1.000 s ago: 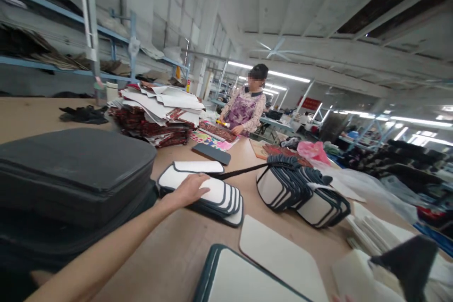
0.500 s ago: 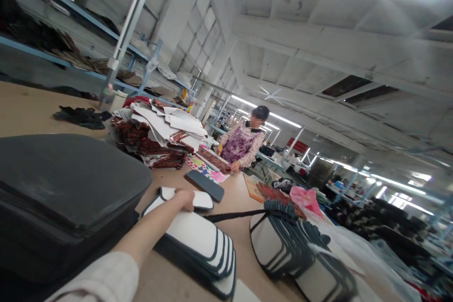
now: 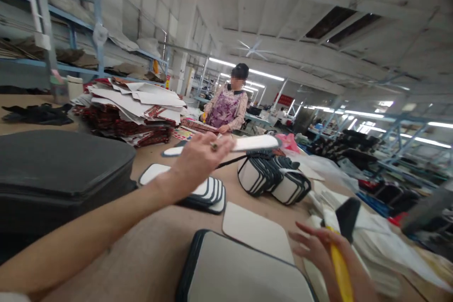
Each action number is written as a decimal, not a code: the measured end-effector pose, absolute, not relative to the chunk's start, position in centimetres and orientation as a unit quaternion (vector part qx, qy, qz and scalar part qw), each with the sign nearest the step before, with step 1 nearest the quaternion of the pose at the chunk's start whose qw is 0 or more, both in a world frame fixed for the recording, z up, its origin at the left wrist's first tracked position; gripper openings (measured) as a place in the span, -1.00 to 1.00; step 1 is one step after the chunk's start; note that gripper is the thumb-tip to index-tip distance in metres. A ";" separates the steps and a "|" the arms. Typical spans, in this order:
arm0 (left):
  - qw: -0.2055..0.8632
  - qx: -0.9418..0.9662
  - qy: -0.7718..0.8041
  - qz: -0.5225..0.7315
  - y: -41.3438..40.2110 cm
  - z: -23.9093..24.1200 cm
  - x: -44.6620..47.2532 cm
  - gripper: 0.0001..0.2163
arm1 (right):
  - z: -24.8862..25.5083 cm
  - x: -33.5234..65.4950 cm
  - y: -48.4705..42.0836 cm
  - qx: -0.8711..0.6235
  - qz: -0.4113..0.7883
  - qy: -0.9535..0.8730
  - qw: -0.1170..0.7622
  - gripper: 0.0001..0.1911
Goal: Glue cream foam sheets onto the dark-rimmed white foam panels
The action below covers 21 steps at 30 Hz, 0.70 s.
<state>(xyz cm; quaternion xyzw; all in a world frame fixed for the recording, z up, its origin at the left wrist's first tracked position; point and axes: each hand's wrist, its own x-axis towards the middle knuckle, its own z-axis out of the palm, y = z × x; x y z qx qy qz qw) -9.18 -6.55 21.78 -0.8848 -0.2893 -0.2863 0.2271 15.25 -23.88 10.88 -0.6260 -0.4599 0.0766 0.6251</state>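
Observation:
My left hand (image 3: 201, 158) is raised above the table and holds a flat white panel with a dark edge (image 3: 247, 143), lifted level over the stack of white dark-edged panels (image 3: 208, 193). My right hand (image 3: 318, 250) is low at the right, closed on a brush with a yellow handle (image 3: 339, 264) and a black head (image 3: 347, 217). In front of me lie a large dark-edged white panel (image 3: 240, 273) and a plain white board (image 3: 255, 231).
A bundle of dark-edged bag pieces (image 3: 272, 179) stands on the brown table (image 3: 166, 255). A black case stack (image 3: 60, 174) lies at left, patterned fabric and paper piles (image 3: 130, 113) behind it. Another person (image 3: 226, 106) works at the far end. White sheets (image 3: 375, 240) lie at right.
My left hand rested on the panel stack, then gripped the top piece and lifted it off. My right hand with the brush has come into view at lower right.

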 end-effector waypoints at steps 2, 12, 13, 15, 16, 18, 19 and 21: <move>0.230 -0.922 -0.157 -0.269 -12.1 20.2 -7.9 -0.66 | 10.7 16.7 -24.5 -0.591 0.179 -0.352 0.704 -0.65; 0.019 -0.980 -0.045 -0.191 -20.5 11.4 -6.1 -0.67 | 6.8 18.7 -30.8 -0.705 0.162 -0.279 0.631 -0.54; -0.032 -0.980 -0.072 -0.181 -20.1 11.4 -6.8 -0.62 | 6.8 18.4 -31.0 -0.709 0.155 -0.279 0.628 -0.55; -0.130 -0.956 -0.173 -0.197 -18.8 11.5 -8.6 -0.57 | 6.5 18.0 -31.1 -0.725 0.141 -0.282 0.613 -0.56; -0.173 -0.934 -0.231 -0.209 -18.1 11.4 -9.6 -0.56 | 6.2 18.0 -31.0 -0.733 0.135 -0.289 0.600 -0.56; -0.249 -0.900 -0.298 -0.199 -17.1 10.8 -11.4 -0.51 | 5.4 18.2 -30.9 -0.746 0.121 -0.306 0.579 -0.57; -0.282 -0.894 -0.301 -0.173 -16.7 10.4 -12.1 -0.43 | 4.9 18.4 -30.8 -0.750 0.114 -0.315 0.570 -0.57; -0.325 -0.894 -0.283 -0.119 -16.5 9.3 -13.0 -0.24 | 3.7 19.0 -30.6 -0.757 0.094 -0.334 0.554 -0.58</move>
